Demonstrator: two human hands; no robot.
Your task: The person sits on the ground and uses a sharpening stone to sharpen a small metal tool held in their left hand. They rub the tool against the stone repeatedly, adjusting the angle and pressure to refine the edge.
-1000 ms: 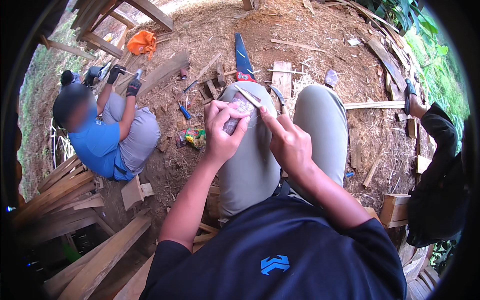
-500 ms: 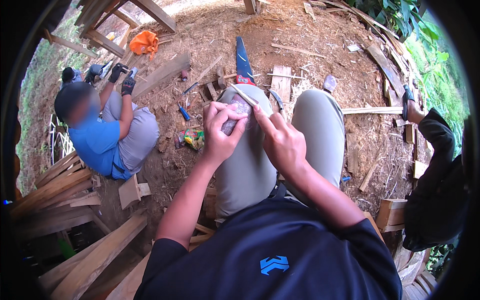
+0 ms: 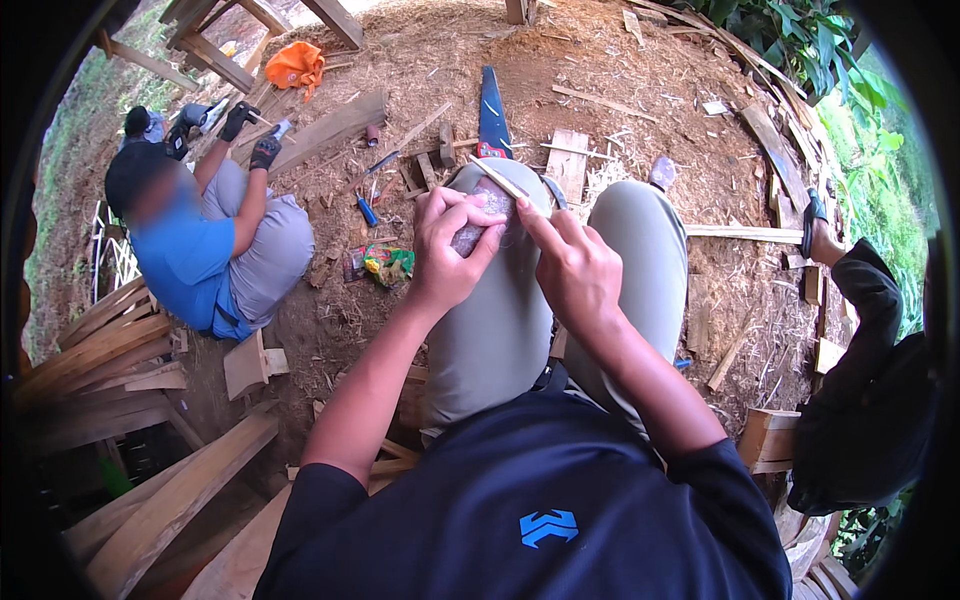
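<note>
Over my left thigh, my left hand (image 3: 452, 240) is closed on a grey, speckled piece (image 3: 492, 198) that looks like a stone or folded abrasive; I cannot tell which. A slim, pale wooden stick (image 3: 497, 176) lies slanted across the top of that piece. My right hand (image 3: 578, 258) grips the stick's near end, its index finger stretched along it. The remaining right fingers are curled, and the palm side is hidden. Just beyond my knee lies a handsaw (image 3: 491, 112) with a blue blade and red handle part.
A person in a blue shirt (image 3: 190, 255) sits at left, holding a thin stick in gloved hands. Another person's dark-clothed leg (image 3: 868, 290) is at right. Wood boards (image 3: 568, 168), a blue-handled tool (image 3: 367, 211), a colourful packet (image 3: 388, 265) and shavings lie around. Stacked timber (image 3: 190, 490) fills the lower left.
The view has shifted slightly. Both my hands keep their grips, and the stick still rests against the grey piece, with only a small shift. The gloved person's hands have moved a little.
</note>
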